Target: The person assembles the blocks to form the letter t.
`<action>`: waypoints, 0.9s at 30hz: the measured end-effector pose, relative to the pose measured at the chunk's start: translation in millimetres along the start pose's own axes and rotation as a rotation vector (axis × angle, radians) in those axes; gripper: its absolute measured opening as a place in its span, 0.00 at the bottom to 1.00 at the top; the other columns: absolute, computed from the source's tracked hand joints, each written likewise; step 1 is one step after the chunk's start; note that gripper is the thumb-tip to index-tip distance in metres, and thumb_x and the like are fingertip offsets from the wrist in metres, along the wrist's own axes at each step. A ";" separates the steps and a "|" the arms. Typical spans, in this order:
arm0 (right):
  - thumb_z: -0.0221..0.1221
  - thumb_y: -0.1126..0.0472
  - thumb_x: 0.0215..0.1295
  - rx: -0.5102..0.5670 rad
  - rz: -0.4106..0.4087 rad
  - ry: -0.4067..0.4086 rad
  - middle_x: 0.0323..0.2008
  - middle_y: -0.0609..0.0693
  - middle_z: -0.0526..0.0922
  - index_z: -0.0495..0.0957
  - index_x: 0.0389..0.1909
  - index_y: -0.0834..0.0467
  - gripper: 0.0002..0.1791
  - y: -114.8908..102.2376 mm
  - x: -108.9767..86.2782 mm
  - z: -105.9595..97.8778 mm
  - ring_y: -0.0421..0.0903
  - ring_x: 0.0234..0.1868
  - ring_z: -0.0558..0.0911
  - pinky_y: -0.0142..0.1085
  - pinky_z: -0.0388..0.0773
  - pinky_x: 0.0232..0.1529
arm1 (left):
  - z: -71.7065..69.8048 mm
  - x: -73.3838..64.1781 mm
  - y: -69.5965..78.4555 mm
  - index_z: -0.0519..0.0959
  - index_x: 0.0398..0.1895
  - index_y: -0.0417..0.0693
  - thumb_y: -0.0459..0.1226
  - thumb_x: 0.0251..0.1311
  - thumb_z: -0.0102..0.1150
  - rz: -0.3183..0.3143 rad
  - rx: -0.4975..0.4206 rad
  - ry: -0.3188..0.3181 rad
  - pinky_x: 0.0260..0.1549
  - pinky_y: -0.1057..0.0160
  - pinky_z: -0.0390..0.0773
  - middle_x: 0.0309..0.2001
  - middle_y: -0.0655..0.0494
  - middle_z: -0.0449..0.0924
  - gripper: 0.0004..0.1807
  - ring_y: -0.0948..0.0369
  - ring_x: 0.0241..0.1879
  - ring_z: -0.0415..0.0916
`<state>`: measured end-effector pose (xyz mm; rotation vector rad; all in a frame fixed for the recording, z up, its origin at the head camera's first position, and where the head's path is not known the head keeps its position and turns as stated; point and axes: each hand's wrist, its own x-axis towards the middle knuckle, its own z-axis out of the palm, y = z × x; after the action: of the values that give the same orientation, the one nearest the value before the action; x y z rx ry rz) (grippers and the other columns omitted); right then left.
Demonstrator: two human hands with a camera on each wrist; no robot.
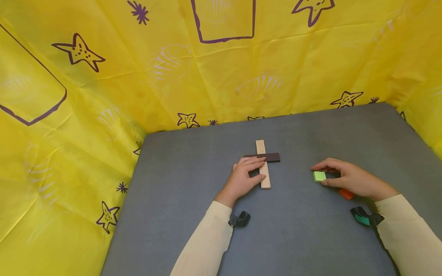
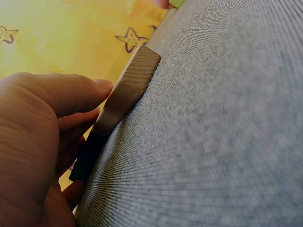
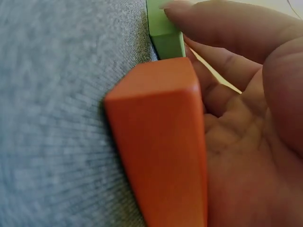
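Note:
A pale wooden strip [image 1: 265, 180] lies lengthwise on the table, with a dark brown strip [image 1: 274, 157] crossing over it. My left hand [image 1: 241, 178] rests on this cross from the left, fingers fairly straight over the brown strip. Its thumb [image 2: 90, 92] touches the edge of the pale strip in the left wrist view. Further right, my right hand [image 1: 352, 180] pinches a small light-green block [image 1: 319, 176] between thumb and fingers. Beneath that palm lies an orange block [image 1: 346, 194], partly hidden from the head view; close up, it is long with flat sides [image 3: 161, 142].
The grey table [image 1: 172, 191] holds the pieces. Yellow cloth [image 1: 214, 76] with starfish and fish drawings hangs behind it and along both sides. Dark bands [image 1: 239, 219] sit on both wrists, below light sleeves.

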<state>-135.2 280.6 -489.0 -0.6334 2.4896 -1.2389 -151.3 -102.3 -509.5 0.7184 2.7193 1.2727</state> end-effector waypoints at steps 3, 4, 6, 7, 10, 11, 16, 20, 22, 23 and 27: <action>0.70 0.65 0.74 -0.029 -0.012 0.035 0.58 0.50 0.83 0.84 0.64 0.55 0.20 1.1 0.7 0.4 0.41 0.51 0.81 0.29 0.77 0.50 | -0.1 0.1 -0.2 0.83 0.72 0.49 0.41 0.72 0.73 0.002 0.001 0.001 0.69 0.47 0.60 0.73 0.67 0.77 0.26 0.66 0.75 0.63; 0.70 0.66 0.74 -0.033 -0.020 0.049 0.57 0.50 0.83 0.85 0.63 0.55 0.19 1.5 1.0 0.7 0.41 0.50 0.81 0.29 0.77 0.49 | -0.2 0.2 -0.2 0.83 0.72 0.49 0.41 0.72 0.73 0.003 0.001 0.002 0.69 0.47 0.60 0.73 0.67 0.77 0.26 0.66 0.75 0.63; 0.70 0.68 0.73 -0.032 -0.037 0.076 0.54 0.49 0.84 0.86 0.62 0.56 0.18 2.1 1.2 1.1 0.41 0.48 0.81 0.28 0.77 0.48 | -0.2 0.1 0.0 0.83 0.72 0.49 0.40 0.72 0.73 0.004 -0.001 0.002 0.68 0.47 0.61 0.73 0.67 0.77 0.26 0.67 0.75 0.63; 0.70 0.68 0.73 -0.029 -0.043 0.085 0.53 0.49 0.85 0.86 0.61 0.56 0.18 2.1 1.3 1.3 0.41 0.47 0.81 0.27 0.77 0.47 | -0.2 0.1 0.0 0.83 0.72 0.49 0.40 0.72 0.73 0.005 -0.002 0.002 0.68 0.48 0.60 0.73 0.67 0.77 0.26 0.67 0.75 0.64; 0.70 0.68 0.73 -0.031 -0.059 0.105 0.51 0.48 0.85 0.86 0.60 0.57 0.17 1.2 1.8 2.0 0.40 0.46 0.81 0.27 0.76 0.46 | -0.2 -0.1 0.2 0.84 0.72 0.49 0.40 0.72 0.73 0.007 -0.005 0.004 0.68 0.47 0.61 0.73 0.67 0.77 0.26 0.66 0.75 0.64; 0.70 0.68 0.73 -0.032 -0.063 0.113 0.49 0.48 0.85 0.87 0.59 0.57 0.16 0.6 2.0 2.3 0.40 0.45 0.80 0.27 0.76 0.45 | -0.2 -0.1 0.2 0.84 0.72 0.48 0.40 0.72 0.73 0.008 -0.006 0.003 0.68 0.47 0.61 0.73 0.67 0.77 0.26 0.66 0.75 0.64; 0.71 0.69 0.72 -0.044 -0.098 0.150 0.45 0.47 0.83 0.88 0.57 0.56 0.15 -2.6 4.2 4.6 0.42 0.41 0.79 0.30 0.76 0.41 | 0.0 0.0 0.4 0.84 0.71 0.48 0.40 0.72 0.74 0.009 -0.006 0.003 0.68 0.47 0.61 0.73 0.66 0.77 0.26 0.66 0.75 0.64; 0.71 0.71 0.71 -0.062 -0.130 0.173 0.45 0.47 0.83 0.88 0.57 0.56 0.16 -5.5 6.0 6.1 0.41 0.41 0.78 0.28 0.75 0.41 | -0.4 0.1 0.2 0.83 0.72 0.49 0.40 0.72 0.73 0.010 0.000 0.007 0.69 0.47 0.61 0.73 0.66 0.77 0.26 0.66 0.75 0.64; 0.71 0.71 0.70 -0.068 -0.145 0.179 0.46 0.47 0.83 0.88 0.57 0.57 0.17 -7.5 7.3 7.2 0.41 0.41 0.78 0.27 0.75 0.41 | -0.5 0.2 0.1 0.83 0.72 0.49 0.40 0.72 0.73 0.008 0.000 0.007 0.69 0.47 0.60 0.73 0.66 0.77 0.26 0.66 0.75 0.64; 0.71 0.72 0.70 -0.070 -0.153 0.181 0.46 0.46 0.84 0.88 0.57 0.58 0.17 -8.7 8.1 8.0 0.40 0.41 0.78 0.27 0.75 0.42 | -0.6 0.3 -0.1 0.83 0.72 0.49 0.40 0.72 0.73 0.009 0.000 0.006 0.69 0.47 0.60 0.73 0.67 0.77 0.26 0.66 0.75 0.64; 0.71 0.73 0.69 -0.071 -0.178 0.172 0.46 0.46 0.84 0.88 0.57 0.59 0.17 -14.3 11.0 12.4 0.39 0.41 0.79 0.26 0.75 0.42 | -0.3 0.3 -0.8 0.83 0.72 0.49 0.40 0.72 0.73 0.009 -0.002 0.006 0.68 0.47 0.61 0.73 0.67 0.77 0.26 0.67 0.75 0.64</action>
<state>-135.6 259.1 -485.4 -0.8131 2.6782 -1.3227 -152.0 -102.8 -509.9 0.7285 2.7224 1.2813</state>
